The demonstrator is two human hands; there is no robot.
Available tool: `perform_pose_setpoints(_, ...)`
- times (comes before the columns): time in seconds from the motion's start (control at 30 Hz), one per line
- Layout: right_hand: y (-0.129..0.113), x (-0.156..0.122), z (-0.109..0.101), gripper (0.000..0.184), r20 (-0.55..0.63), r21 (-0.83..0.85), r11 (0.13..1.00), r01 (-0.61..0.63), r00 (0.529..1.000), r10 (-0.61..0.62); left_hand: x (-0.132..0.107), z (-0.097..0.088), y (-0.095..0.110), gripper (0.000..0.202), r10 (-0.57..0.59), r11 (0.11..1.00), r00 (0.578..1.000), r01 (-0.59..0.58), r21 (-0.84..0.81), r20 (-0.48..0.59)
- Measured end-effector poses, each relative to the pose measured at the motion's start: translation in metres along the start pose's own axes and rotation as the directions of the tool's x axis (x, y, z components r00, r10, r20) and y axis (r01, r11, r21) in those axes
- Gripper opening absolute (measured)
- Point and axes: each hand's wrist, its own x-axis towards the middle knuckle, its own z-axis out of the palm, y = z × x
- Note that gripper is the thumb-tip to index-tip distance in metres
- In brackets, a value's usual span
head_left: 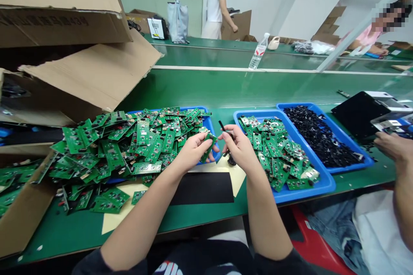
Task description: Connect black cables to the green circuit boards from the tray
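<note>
My left hand pinches a small green circuit board between thumb and fingers. Close beside it, my right hand is closed on a thin black stick-like piece whose exact kind I cannot make out. Its upper end points up and left, towards the board. Below the hands lie a black sheet and cream paper. To the left is a large heap of circuit boards, spilling over a blue tray. On the right, another blue tray contains more boards.
Farther right, a blue tray holds small black parts. Open cardboard boxes crowd the left. A water bottle stands on the ledge ahead. A co-worker's hand is at the right edge, near a black-and-white device.
</note>
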Motion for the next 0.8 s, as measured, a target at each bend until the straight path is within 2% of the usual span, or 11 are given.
perform_pose_setpoints(0.13,0.006,0.009,0.015,0.022,-0.023,-0.008,0.996,0.092,0.995,-0.092,-0.001,-0.001,-0.009,0.015,-0.021,0.999,0.993,0.015,-0.052,-0.115)
perform_pose_setpoints(0.23,0.015,0.008,0.019,0.023,-0.071,-0.131,0.975,0.178,0.980,-0.188,-0.003,0.000,-0.015,0.012,-0.050,0.990,0.988,0.030,-0.137,-0.146)
perform_pose_setpoints(0.43,0.016,-0.002,0.011,0.013,-0.138,-0.432,0.835,0.340,0.890,-0.434,-0.006,0.001,-0.015,0.014,-0.028,0.978,0.986,-0.007,-0.206,-0.163)
perform_pose_setpoints(0.5,0.013,-0.004,0.008,0.012,-0.102,-0.467,0.805,0.366,0.882,-0.460,-0.007,0.000,-0.015,0.014,-0.019,0.979,0.985,-0.016,-0.205,-0.170)
perform_pose_setpoints(0.67,0.009,-0.006,0.011,0.015,0.147,-0.448,0.785,0.427,0.902,-0.406,-0.007,-0.003,-0.017,0.013,-0.029,0.984,0.983,-0.004,-0.178,-0.180)
perform_pose_setpoints(0.8,0.009,-0.006,0.016,0.016,0.192,-0.499,0.751,0.433,0.900,-0.392,-0.007,-0.002,-0.018,0.017,-0.040,0.984,0.986,0.011,-0.177,-0.161)
